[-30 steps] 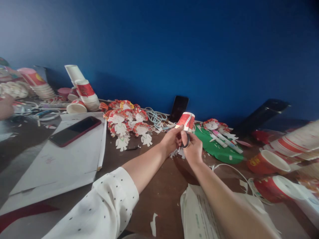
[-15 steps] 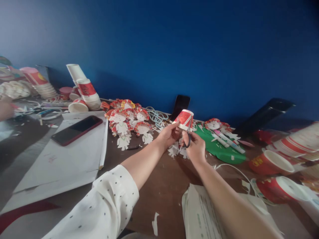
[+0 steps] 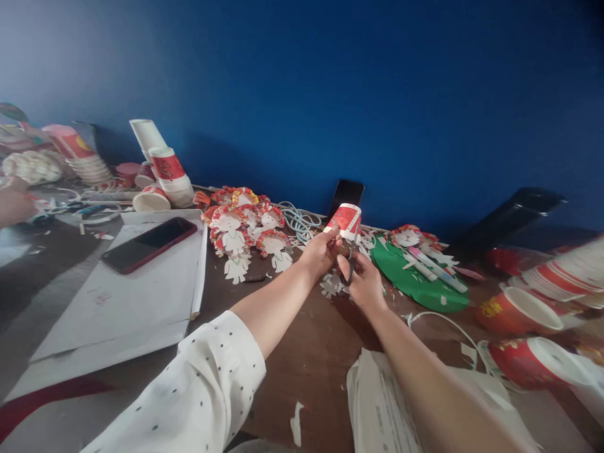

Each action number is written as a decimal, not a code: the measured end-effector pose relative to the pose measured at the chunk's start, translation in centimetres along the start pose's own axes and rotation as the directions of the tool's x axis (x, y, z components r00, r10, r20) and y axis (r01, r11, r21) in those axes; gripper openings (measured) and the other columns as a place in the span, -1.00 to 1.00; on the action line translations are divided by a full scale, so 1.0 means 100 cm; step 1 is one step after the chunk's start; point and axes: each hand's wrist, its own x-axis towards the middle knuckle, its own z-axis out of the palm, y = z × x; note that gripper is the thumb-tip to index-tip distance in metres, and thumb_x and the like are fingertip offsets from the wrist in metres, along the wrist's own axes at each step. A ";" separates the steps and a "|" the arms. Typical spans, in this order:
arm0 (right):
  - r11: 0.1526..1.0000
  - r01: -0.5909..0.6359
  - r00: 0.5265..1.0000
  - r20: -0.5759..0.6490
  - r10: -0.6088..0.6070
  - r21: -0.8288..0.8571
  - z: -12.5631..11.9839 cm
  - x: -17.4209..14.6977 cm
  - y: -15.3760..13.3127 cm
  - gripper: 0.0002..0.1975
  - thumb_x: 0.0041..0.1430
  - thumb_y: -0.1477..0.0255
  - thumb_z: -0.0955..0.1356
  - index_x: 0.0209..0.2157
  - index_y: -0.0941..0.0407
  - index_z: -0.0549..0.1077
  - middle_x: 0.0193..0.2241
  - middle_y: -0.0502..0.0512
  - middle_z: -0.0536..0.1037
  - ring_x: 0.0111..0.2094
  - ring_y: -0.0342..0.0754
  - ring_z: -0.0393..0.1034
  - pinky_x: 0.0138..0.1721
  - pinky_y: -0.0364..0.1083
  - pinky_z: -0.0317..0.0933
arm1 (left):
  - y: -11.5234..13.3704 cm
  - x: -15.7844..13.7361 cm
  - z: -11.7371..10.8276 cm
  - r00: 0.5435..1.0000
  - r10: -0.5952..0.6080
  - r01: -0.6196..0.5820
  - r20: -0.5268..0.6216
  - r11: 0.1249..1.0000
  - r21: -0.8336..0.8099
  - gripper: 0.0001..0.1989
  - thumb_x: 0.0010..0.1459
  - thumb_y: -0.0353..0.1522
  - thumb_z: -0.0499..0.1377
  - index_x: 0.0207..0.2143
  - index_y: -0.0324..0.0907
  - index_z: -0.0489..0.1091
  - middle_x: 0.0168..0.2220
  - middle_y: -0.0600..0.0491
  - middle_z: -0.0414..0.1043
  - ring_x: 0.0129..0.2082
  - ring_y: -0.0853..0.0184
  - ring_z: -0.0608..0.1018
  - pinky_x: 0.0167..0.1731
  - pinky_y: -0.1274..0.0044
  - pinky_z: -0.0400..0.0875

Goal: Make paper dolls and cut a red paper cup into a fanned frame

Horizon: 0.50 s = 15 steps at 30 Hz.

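Observation:
My left hand (image 3: 322, 253) is closed around the lower left of a red and white paper cup (image 3: 348, 218), which is held up over the table, tilted. Dark-handled scissors (image 3: 351, 267) are in my right hand (image 3: 365, 282), with the blades pointing up at the cup's right side. How far the blades are parted is too small to tell. Under my hands lie white paper cut-outs (image 3: 333, 284). To the left is a pile of paper dolls (image 3: 231, 229) with red frilled edges around their heads.
A phone (image 3: 149, 245) lies on a white board (image 3: 94, 314) at left; another phone (image 3: 348, 193) leans on the blue wall. Stacked cups stand at far left and right. Markers (image 3: 436, 272) rest on a green sheet (image 3: 396, 267). Another person's hand (image 3: 16, 202) shows at the left edge.
The scissors have turned more upright and shifted slightly left at the cup's right side. The cup has moved a little left and up. At far left, the other person's hand reaches further into view.

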 end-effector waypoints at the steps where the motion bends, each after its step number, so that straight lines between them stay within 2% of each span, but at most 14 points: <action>1: 1.000 0.014 1.000 0.004 -0.014 -0.025 0.000 0.000 0.003 -0.68 0.07 0.18 0.38 -0.24 0.12 0.49 -0.44 0.05 0.53 -0.41 -0.04 0.39 -0.37 -0.10 0.25 | 0.000 -0.001 0.001 1.000 0.020 -0.020 0.021 1.000 0.005 -0.86 0.04 -0.49 0.27 -0.50 -0.29 0.35 -0.59 0.11 0.33 -0.66 0.56 0.40 -0.62 0.78 0.34; 3: 0.996 0.038 0.999 0.007 -0.038 -0.075 -0.001 -0.001 0.007 -0.69 0.07 0.19 0.38 -0.23 0.10 0.49 -0.42 0.06 0.55 -0.39 -0.02 0.42 -0.35 -0.08 0.27 | 0.000 -0.001 0.001 0.996 0.054 -0.056 0.073 0.998 0.020 -0.86 0.05 -0.48 0.27 -0.49 -0.30 0.35 -0.59 0.11 0.33 -0.66 0.57 0.40 -0.62 0.79 0.33; 8: 0.983 0.078 0.997 0.026 -0.074 -0.168 -0.002 -0.002 0.010 -0.70 0.08 0.20 0.37 -0.19 0.07 0.50 -0.38 0.08 0.57 -0.38 0.01 0.44 -0.34 -0.06 0.29 | -0.002 0.000 0.001 0.993 0.079 -0.082 0.082 0.996 0.031 -0.87 0.08 -0.48 0.24 -0.49 -0.30 0.35 -0.60 0.11 0.33 -0.67 0.58 0.39 -0.61 0.79 0.33; 15: 0.967 0.057 0.998 0.004 -0.057 -0.247 -0.004 -0.002 0.005 -0.74 0.10 0.20 0.35 -0.24 0.06 0.49 -0.44 0.03 0.55 -0.44 -0.04 0.41 -0.40 -0.10 0.23 | -0.006 0.000 -0.001 0.993 0.036 -0.046 0.116 0.996 0.080 -0.82 0.09 -0.42 0.25 -0.50 -0.27 0.31 -0.60 0.12 0.33 -0.64 0.55 0.40 -0.61 0.74 0.30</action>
